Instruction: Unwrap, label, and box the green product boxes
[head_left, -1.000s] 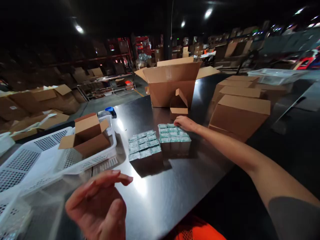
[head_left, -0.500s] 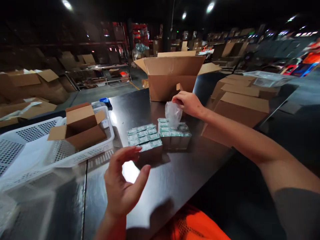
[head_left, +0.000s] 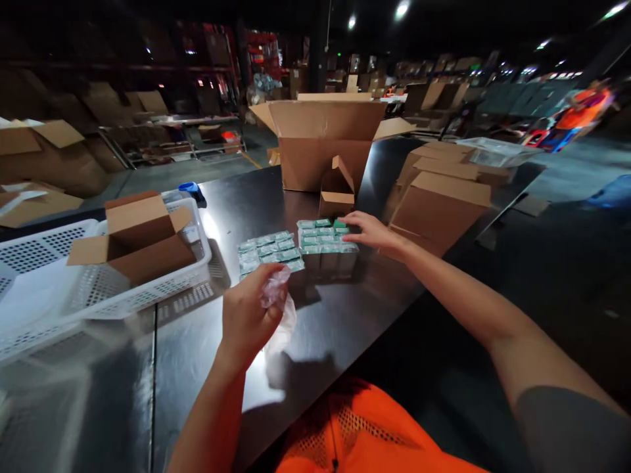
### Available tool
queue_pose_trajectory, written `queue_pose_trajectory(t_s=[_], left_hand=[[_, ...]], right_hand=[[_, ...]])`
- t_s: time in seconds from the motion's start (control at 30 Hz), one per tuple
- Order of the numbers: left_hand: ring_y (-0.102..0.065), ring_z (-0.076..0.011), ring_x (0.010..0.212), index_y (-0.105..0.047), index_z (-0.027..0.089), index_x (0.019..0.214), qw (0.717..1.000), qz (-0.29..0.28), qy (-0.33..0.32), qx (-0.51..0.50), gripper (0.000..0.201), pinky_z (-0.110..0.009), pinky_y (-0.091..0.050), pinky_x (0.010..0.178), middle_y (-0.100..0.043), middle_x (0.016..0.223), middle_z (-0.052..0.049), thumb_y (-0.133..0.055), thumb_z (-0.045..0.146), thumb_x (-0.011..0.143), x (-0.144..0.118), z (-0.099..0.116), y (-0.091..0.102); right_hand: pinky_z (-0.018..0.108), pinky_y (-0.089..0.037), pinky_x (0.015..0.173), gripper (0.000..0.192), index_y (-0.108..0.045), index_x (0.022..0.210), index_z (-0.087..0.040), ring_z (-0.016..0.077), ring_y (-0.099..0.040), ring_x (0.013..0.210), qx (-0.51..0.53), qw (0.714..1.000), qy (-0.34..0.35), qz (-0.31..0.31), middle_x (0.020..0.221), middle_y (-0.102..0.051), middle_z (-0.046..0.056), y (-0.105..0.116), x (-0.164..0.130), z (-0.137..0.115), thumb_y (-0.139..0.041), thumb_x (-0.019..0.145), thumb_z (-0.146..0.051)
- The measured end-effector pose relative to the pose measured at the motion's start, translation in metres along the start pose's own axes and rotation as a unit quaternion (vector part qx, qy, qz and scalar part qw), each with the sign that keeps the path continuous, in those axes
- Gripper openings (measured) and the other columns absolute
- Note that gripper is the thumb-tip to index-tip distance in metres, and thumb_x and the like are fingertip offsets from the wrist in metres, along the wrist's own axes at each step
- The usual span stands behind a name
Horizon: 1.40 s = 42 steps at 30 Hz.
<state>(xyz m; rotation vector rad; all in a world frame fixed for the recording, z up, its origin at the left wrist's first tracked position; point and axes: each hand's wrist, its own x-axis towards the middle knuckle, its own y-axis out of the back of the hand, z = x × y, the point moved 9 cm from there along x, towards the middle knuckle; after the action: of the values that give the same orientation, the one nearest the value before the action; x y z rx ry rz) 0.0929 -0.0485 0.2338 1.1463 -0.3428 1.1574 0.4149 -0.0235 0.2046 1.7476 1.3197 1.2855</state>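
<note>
Clutches a crumpled clear bag (head_left: 286, 322) in the left hand (head_left: 249, 312), fingers clamped around it above the metal table (head_left: 355, 309). Holds the right hand (head_left: 367, 231) well apart, thumb and finger parted at the right packet block (head_left: 320, 240); cannot tell whether touching. Has the left packet block (head_left: 263, 248) alongside, a small carton (head_left: 336, 201) behind, a large carton (head_left: 323, 148) beyond; leftward, an open box (head_left: 148, 259) in a white basket (head_left: 148, 294).

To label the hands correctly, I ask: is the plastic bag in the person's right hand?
No, the left hand holds the plastic bag.
</note>
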Motion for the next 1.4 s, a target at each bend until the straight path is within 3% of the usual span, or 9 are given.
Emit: queue_pose_trajectory(t_s=[0.2,0.33,0.47,0.53,0.67,0.77,0.9,1.07,1.4], left_hand=[[-0.071,-0.0162,0.072,-0.065,0.025,0.105,0.999,-0.024,-0.024,-0.022,0.018,-0.025,-0.051,0.064,-0.077,0.094,0.0,-0.063,0.026,0.087,-0.005,0.015,-0.004],[-0.071,-0.0161,0.078,-0.063,0.025,0.107,0.997,-0.053,-0.027,-0.044,0.022,-0.025,-0.05,0.067,-0.076,0.099,0.001,-0.062,0.021,0.086,-0.008,0.021,-0.011],[-0.063,-0.0193,0.066,-0.062,0.023,0.084,0.997,-0.072,-0.02,0.018,0.006,-0.03,-0.047,0.061,-0.067,0.07,0.0,-0.062,0.028,0.087,-0.004,0.021,-0.02],[-0.062,-0.0237,0.076,-0.054,0.022,0.071,0.998,-0.053,-0.025,0.032,0.023,-0.035,-0.05,0.067,-0.062,0.072,-0.003,-0.067,0.036,0.084,-0.001,0.021,-0.026],[-0.052,-0.0371,0.125,-0.052,0.02,0.083,0.998,0.021,-0.057,-0.036,0.036,-0.051,-0.049,0.096,-0.055,0.128,-0.018,-0.078,0.044,0.075,-0.001,0.02,-0.037],[-0.064,-0.0247,0.105,-0.051,0.021,0.094,0.992,0.075,-0.075,-0.062,0.022,-0.037,-0.053,0.082,-0.061,0.112,-0.01,-0.069,0.023,0.081,-0.003,0.013,-0.035],[-0.062,-0.0166,0.08,-0.049,0.024,0.1,0.975,0.22,-0.004,-0.038,0.035,-0.03,-0.05,0.072,-0.057,0.091,0.001,-0.067,0.012,0.073,-0.006,-0.011,0.013],[-0.058,-0.0211,0.094,-0.052,0.022,0.109,0.95,0.297,0.073,-0.058,0.048,-0.037,-0.05,0.084,-0.051,0.108,-0.003,-0.073,0.018,0.066,-0.01,-0.023,0.061],[-0.062,-0.014,0.08,-0.057,0.019,0.12,0.982,0.187,0.017,-0.027,0.051,-0.026,-0.049,0.068,-0.06,0.106,-0.003,-0.074,0.018,0.073,-0.007,-0.007,0.033]], right_hand=[[0.031,-0.043,0.074,0.016,-0.073,0.07,-0.02,0.0205,-0.061,0.079,-0.033,0.999,-0.014,-0.008,0.077,-0.069,0.006,-0.032,-0.015,0.009,-0.072,0.083,-0.031],[0.037,-0.039,0.083,0.016,-0.07,0.077,-0.018,0.0259,-0.057,0.093,-0.069,0.995,-0.027,0.065,0.09,-0.069,0.011,0.001,-0.011,-0.002,-0.062,0.089,-0.024],[0.04,-0.042,0.084,0.017,-0.069,0.079,-0.019,0.0281,-0.057,0.095,-0.069,0.99,-0.046,0.114,0.092,-0.068,0.012,0.042,0.005,-0.011,-0.057,0.09,-0.024],[0.036,-0.045,0.079,0.015,-0.068,0.075,-0.02,0.0244,-0.06,0.086,-0.052,0.993,-0.04,0.098,0.086,-0.068,0.008,0.043,0.005,-0.032,-0.06,0.086,-0.025],[0.029,-0.05,0.068,0.019,-0.068,0.086,-0.02,0.0166,-0.063,0.07,0.174,0.983,0.035,0.039,0.085,-0.069,0.003,0.016,-0.014,-0.113,-0.057,0.091,-0.034],[0.03,-0.053,0.072,0.024,-0.067,0.099,-0.021,0.018,-0.068,0.079,0.35,0.922,0.125,-0.106,0.087,-0.071,0.002,-0.011,-0.02,-0.162,-0.058,0.093,-0.043],[0.037,-0.05,0.087,0.034,-0.068,0.116,-0.02,0.0246,-0.066,0.099,0.185,0.979,0.072,0.053,0.106,-0.072,0.008,0.005,0.012,-0.095,-0.066,0.088,-0.04],[0.031,-0.049,0.08,0.017,-0.078,0.092,-0.022,0.0246,-0.068,0.093,-0.049,0.996,-0.04,-0.057,0.099,-0.074,0.007,-0.048,0.019,-0.006,-0.079,0.077,-0.029],[0.028,-0.043,0.077,0.012,-0.074,0.089,-0.019,0.022,-0.065,0.095,-0.102,0.99,-0.079,-0.066,0.099,-0.073,0.007,-0.061,0.008,-0.012,-0.064,0.091,-0.025]])
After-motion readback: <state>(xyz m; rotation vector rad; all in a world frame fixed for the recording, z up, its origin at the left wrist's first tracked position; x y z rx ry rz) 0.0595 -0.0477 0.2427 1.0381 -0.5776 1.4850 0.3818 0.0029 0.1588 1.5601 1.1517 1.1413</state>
